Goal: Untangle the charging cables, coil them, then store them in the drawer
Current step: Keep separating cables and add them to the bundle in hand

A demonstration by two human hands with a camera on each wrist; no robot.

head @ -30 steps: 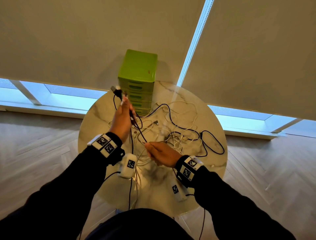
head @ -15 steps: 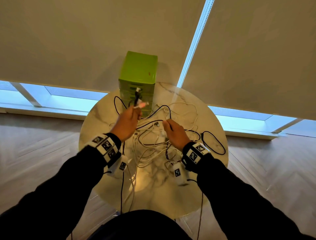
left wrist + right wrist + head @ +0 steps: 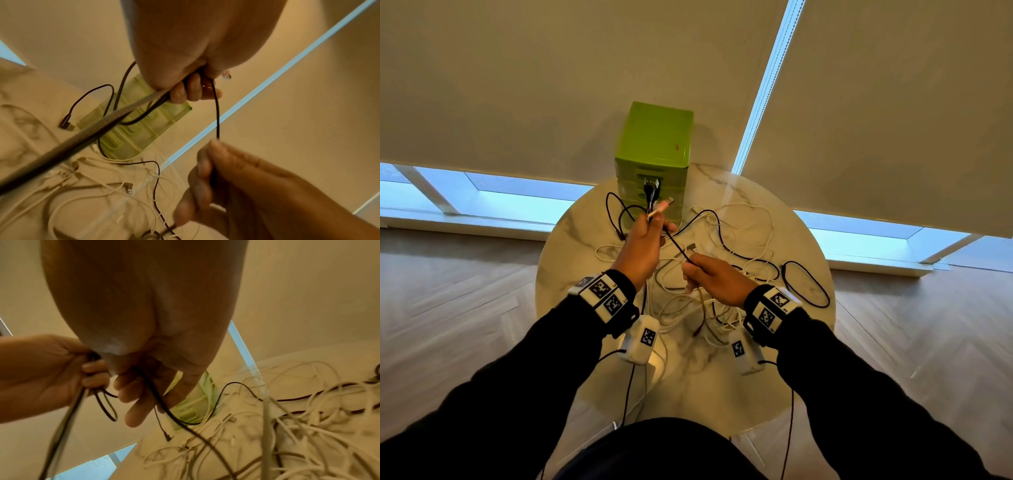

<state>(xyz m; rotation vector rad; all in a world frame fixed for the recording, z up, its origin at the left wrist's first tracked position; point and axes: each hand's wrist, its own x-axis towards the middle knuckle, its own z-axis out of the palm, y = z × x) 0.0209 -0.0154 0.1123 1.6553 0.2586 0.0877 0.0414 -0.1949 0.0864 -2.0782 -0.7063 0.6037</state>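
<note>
Left hand (image 3: 638,251), raised above the far-left part of the round marble desk (image 3: 571,240), grip closed round a bundle of cable ends whose plugs (image 3: 654,192) stand up in front of the green drawer unit (image 3: 655,137). Right hand (image 3: 717,279), near the desk's middle, pinches the black cable (image 3: 677,247), which runs taut between the two hands. Tangle of white and black cables (image 3: 739,240) spread over the middle and right of the desk; one black loop (image 3: 806,284) lies just inside the right edge. Drawer unit at the far edge, against the window blind (image 3: 517,85), drawers closed. Near part of the desk bare below the wrists.
</note>
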